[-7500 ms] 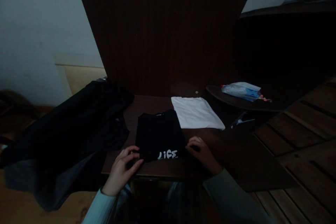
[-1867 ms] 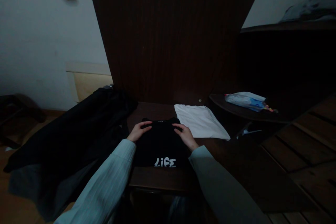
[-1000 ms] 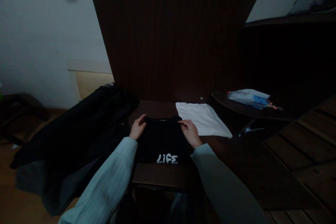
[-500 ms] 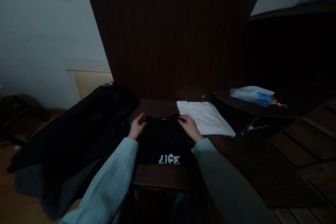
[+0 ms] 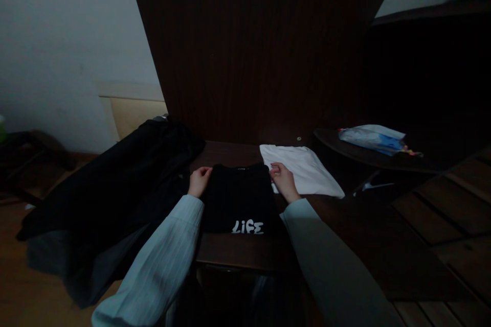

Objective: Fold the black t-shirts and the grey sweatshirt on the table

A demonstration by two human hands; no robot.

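Note:
A folded black T-shirt [image 5: 240, 196] lies on a dark wooden surface in front of me, with white lettering near its lower edge and the neckline at the far side. At its far left corner, my left hand [image 5: 200, 182] is closed, thumb and fingers pinching the cloth. My right hand [image 5: 284, 182] grips the far right corner in the same way, its fingertips at the shirt's edge. Right beside that hand lies a folded white garment [image 5: 303, 169], partly behind the fingers.
To the left, a heap of dark clothes [image 5: 111, 189] hangs over the edge. A plastic packet [image 5: 372, 139] rests on a rounded shelf [image 5: 330, 144] at the right. Behind everything rises a tall dark wooden panel [image 5: 261, 51].
My right hand has shifted a little outward to the shirt's corner. The fingers of my left hand have closed on the cloth, and the far edge looks straighter. The view has moved slightly.

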